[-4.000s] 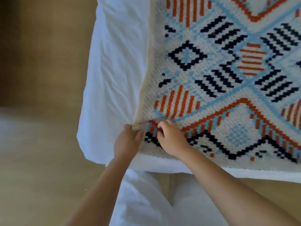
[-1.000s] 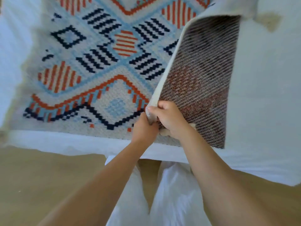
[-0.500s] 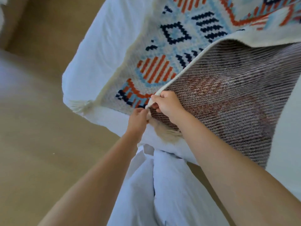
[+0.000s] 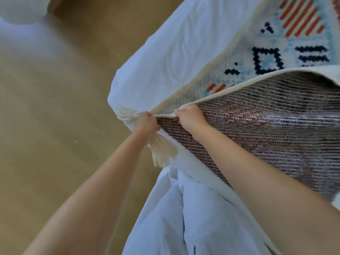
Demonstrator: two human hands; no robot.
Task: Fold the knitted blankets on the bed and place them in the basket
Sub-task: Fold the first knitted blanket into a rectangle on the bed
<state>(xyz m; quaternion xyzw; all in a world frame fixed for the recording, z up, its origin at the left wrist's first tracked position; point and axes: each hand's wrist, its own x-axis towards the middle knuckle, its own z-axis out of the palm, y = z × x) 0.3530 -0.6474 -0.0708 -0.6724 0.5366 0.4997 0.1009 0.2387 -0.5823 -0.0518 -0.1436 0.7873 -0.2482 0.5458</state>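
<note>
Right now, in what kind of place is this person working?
Most likely a bedroom. A white-sheeted bed carries a patterned knitted blanket, which the left hand and the right hand hold at its edge, and a tan floor runs beside the bed.

The knitted blanket (image 4: 287,52) at two o'clock is cream with pale blue patches, navy squares and bars, and orange stripes; its underside (image 4: 266,129) at three o'clock is streaky grey-brown. Its tassels (image 4: 127,116) are cream, the bed sheet (image 4: 174,52) white, the floor (image 4: 55,126) tan.
</note>
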